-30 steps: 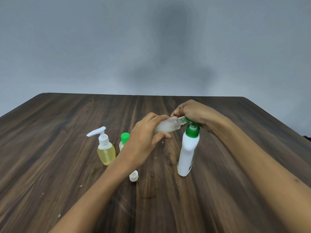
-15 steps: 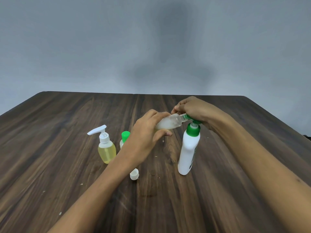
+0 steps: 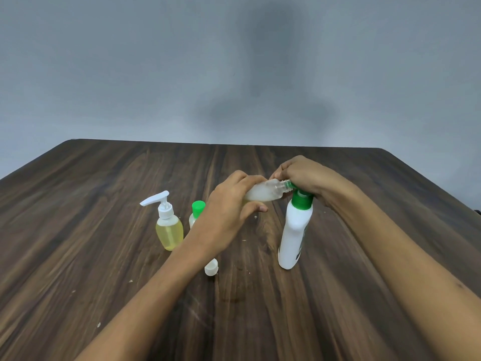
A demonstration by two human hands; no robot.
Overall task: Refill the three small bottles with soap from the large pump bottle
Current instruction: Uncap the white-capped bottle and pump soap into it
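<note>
Ideally the frosted small bottle [image 3: 263,192], held almost sideways, keeps its open neck tight against the pump nozzle while short, slow presses avoid dribbles. Left hand [image 3: 229,214] fingers wrap its body from the nine o'clock side; right hand [image 3: 304,175] curls over the pump head of the white pump bottle [image 3: 295,230], at three o'clock of the neck.

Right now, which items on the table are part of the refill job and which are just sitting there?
In use:
- large white pump bottle with green collar
- small frosted clear bottle, held sideways
- yellow-soap bottle with white pump
- small green-capped bottle
- loose white cap

Just there:
- dark wooden table
</note>
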